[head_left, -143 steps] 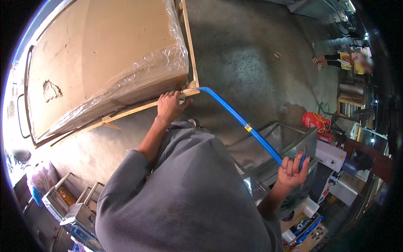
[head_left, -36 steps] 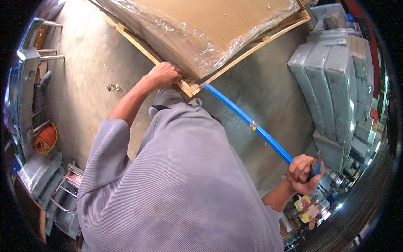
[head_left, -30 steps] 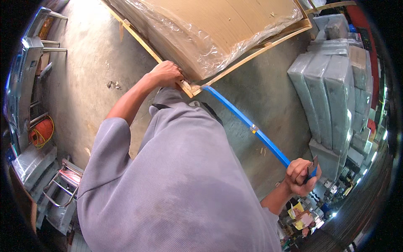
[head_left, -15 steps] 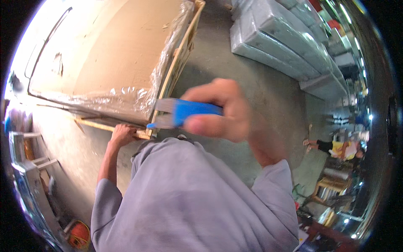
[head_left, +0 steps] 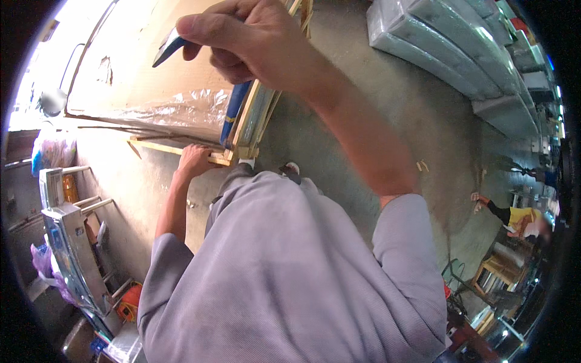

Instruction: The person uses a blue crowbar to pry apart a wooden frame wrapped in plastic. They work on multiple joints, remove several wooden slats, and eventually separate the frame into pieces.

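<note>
My right hand [head_left: 254, 45] is raised over the cardboard-topped package [head_left: 151, 91], its fingers closed on a blue strip with a pale edge [head_left: 169, 48]. Below the hand, a blue band with yellow marks [head_left: 233, 115] runs down the package's side by the wooden frame [head_left: 247, 118]. Whether the held strip joins this band is hidden behind the hand. At the package's near corner my left hand [head_left: 196, 160] is closed over a wooden slat [head_left: 219, 160]. Clear plastic film covers the cardboard's edges.
Large plastic-wrapped grey blocks [head_left: 430, 54] are stacked at the far right. A metal frame with bars [head_left: 75, 233] stands at the left, near an orange-red object [head_left: 129, 302]. Another person in yellow and black [head_left: 520, 221] is on the right. Wood scraps [head_left: 422, 165] lie on the floor.
My right hand has moved up and left, from beside the package's corner to above its top. The blue band now shows along the side. My left hand keeps to the corner slat.
</note>
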